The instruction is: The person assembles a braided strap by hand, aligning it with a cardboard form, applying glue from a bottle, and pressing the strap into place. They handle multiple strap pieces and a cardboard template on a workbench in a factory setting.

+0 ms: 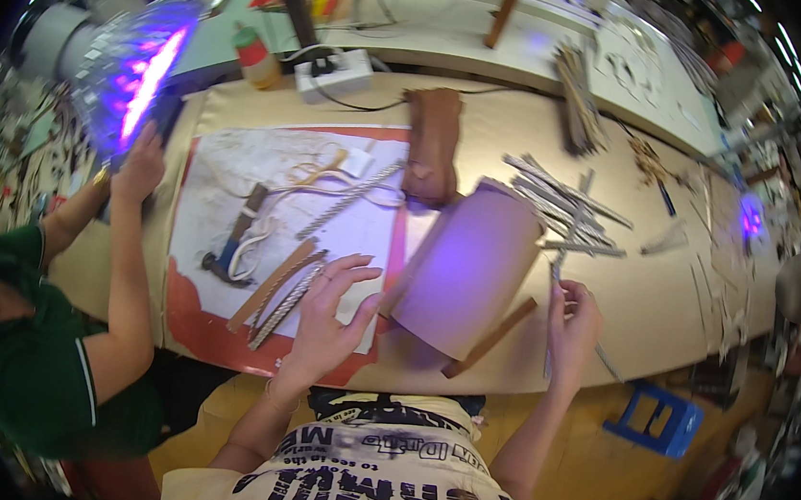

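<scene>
Fingers [575,296] of the right hand [577,330] pinch a grey strip [556,273] between its two ends, beside a brown roll [466,266], while the left hand [329,315] curves open just left of that roll

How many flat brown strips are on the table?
2: one strip to the left of your left hand, another strip between the tan roll and your right hand. More could be hidden under other things.

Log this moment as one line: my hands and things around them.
left hand: open, beside brown curved piece | right hand: holding grey strip | nearby: hammer on white sheet
</scene>
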`<action>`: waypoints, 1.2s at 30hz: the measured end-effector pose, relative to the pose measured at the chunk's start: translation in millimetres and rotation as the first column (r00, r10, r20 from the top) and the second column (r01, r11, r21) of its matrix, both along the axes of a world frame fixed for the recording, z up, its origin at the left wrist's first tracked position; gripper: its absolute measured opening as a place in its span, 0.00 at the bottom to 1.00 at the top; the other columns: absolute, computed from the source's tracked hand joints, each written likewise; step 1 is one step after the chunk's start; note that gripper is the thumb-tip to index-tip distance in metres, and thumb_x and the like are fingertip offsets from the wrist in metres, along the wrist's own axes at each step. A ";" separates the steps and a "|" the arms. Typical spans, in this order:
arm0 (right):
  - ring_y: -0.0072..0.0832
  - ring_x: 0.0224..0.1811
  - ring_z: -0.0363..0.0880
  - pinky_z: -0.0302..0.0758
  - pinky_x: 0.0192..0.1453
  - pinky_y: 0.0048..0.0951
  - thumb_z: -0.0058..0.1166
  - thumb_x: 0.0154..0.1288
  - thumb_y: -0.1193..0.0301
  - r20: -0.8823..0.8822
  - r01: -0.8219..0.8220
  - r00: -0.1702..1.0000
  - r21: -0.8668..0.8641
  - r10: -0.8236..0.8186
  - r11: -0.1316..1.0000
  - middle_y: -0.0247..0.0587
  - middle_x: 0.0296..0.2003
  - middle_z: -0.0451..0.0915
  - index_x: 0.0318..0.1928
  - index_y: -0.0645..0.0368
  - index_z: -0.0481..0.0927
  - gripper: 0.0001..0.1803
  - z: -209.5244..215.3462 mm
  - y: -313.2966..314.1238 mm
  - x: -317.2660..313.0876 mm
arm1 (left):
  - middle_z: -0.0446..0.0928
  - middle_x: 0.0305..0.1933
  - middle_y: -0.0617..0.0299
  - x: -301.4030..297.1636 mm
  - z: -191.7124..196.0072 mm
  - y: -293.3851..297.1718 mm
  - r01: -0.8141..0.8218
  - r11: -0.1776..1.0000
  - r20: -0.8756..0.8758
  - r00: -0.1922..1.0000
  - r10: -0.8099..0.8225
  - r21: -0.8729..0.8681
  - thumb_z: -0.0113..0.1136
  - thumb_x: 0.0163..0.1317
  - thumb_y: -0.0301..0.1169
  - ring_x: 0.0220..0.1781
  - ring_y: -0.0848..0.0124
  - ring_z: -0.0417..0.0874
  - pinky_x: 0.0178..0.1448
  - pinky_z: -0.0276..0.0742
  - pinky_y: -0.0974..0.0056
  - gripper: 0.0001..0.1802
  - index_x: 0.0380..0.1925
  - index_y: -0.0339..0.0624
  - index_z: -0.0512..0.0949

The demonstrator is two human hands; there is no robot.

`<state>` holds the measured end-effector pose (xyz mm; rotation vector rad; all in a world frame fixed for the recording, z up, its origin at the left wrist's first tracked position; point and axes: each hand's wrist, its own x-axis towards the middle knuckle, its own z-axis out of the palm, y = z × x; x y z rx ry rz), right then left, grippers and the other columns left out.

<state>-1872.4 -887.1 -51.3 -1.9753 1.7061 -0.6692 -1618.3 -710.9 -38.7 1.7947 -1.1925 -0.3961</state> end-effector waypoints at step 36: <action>0.24 0.36 0.83 0.78 0.42 0.24 0.66 0.52 0.84 0.697 -0.688 0.472 -0.091 0.539 0.720 0.40 0.31 0.85 0.39 0.66 0.82 0.13 105.0 27.6 61.3 | 0.79 0.53 0.54 -49.0 40.6 -38.3 0.289 0.897 -0.525 0.733 -0.432 -0.335 0.67 0.59 0.28 0.57 0.66 0.79 0.60 0.74 0.62 0.25 0.56 0.36 0.73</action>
